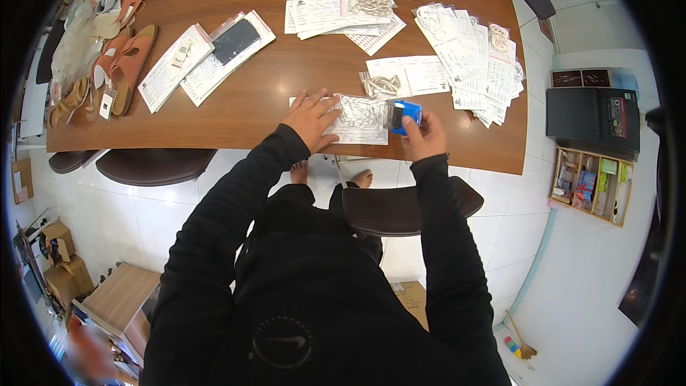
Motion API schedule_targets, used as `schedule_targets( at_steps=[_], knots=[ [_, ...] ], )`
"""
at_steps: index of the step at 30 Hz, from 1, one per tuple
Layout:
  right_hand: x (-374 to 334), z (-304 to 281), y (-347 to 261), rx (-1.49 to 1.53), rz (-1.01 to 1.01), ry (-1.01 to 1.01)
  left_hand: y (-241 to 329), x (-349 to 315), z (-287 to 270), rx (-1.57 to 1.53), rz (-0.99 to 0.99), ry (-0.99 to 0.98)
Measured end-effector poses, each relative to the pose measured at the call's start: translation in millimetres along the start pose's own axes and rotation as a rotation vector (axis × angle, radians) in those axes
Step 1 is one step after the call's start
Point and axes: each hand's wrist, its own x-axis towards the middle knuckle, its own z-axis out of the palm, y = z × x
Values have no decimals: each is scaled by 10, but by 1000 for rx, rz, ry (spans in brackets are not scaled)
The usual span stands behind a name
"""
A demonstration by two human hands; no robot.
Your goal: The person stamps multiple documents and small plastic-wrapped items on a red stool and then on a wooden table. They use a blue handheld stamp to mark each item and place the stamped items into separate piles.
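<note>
A white printed slip point(357, 134) lies near the table's front edge, with a clear bag of pale cord-like loops point(362, 111) on it. My left hand point(312, 118) rests flat on the slip's left end, fingers spread. At the right end, my right hand point(424, 137) grips a small blue block with a black ridged side and a clear end, like a self-inking stamp point(407, 115). The block is tilted by the bag's right edge; whether it touches the bag I cannot tell. Just beyond lies another slip point(421, 75) with a bag of beige loops point(382, 86).
Fanned slips point(464, 57) cover the table's right side, and a stack point(336, 14) sits at the back. Further left are slips with a dark swatch point(237, 41), then orange sandals point(132, 64). A brown chair point(411, 211) stands under the front edge.
</note>
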Motion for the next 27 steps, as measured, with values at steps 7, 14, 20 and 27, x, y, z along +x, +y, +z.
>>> schedule_targets(
  at_steps=[7,14,20,27],
  knots=[
    [-258,71,164,24,39,11,-21,-131,43,-6,36,-19],
    [-180,194,122,-90,-20,-52,85,-121,150,40,7,28],
    [-141,185,83,-14,1,-39,70,-136,118,175,84,-17],
    [-213,-251,93,113,144,111,97,-158,64,203,114,-78]
  ],
)
